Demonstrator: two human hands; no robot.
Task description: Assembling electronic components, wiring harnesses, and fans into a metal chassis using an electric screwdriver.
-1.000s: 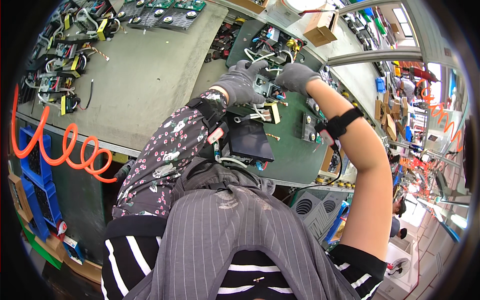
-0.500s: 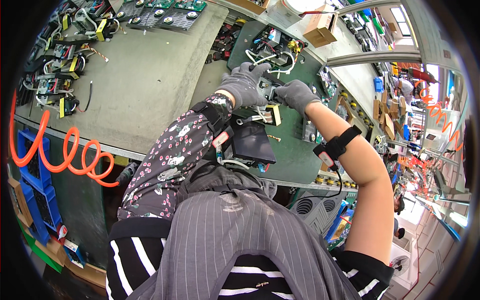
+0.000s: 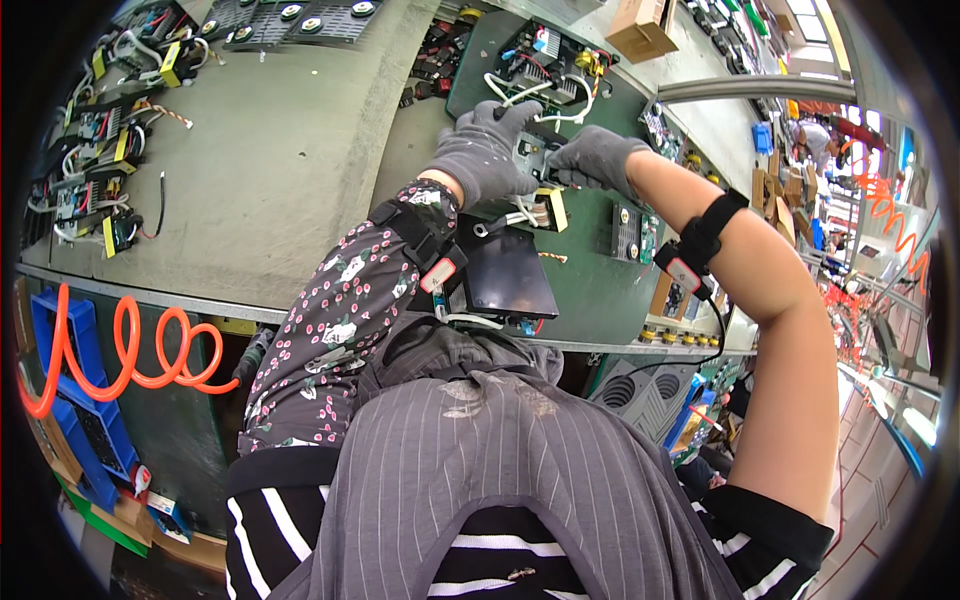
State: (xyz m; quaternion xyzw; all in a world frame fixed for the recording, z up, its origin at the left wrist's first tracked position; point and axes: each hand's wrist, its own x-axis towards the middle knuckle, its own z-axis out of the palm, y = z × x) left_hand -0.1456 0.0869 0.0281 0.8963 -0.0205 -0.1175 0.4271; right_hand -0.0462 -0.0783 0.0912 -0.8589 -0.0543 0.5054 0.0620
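Observation:
Both my hands wear grey gloves and meet at a silver metal bracket-like part (image 3: 531, 153) of an electronic assembly. My left hand (image 3: 486, 150) is closed on its left side, thumb near the lower edge and fingers over the top. On the right side my right hand (image 3: 596, 160) is closed in a pinch against the part; whatever lies in its fingers is hidden. Just below, white cables and a yellow-wrapped coil (image 3: 551, 209) stick out. A dark flat panel (image 3: 510, 275) lies nearer my body. Beyond my hands sits another assembly with heat sinks (image 3: 545, 72) and looping white cables.
Several similar assemblies (image 3: 105, 150) line the bench's left side, with speaker-like round parts on boards (image 3: 310, 24) at the far edge. An orange coiled hose (image 3: 130, 350) hangs at the front left near blue bins (image 3: 100, 425). A cardboard box (image 3: 640, 28) stands far right.
The view has shifted slightly. My right forearm and elbow have swung outward to the right, and the right hand lies flatter beside the metal part. My left hand keeps its hold.

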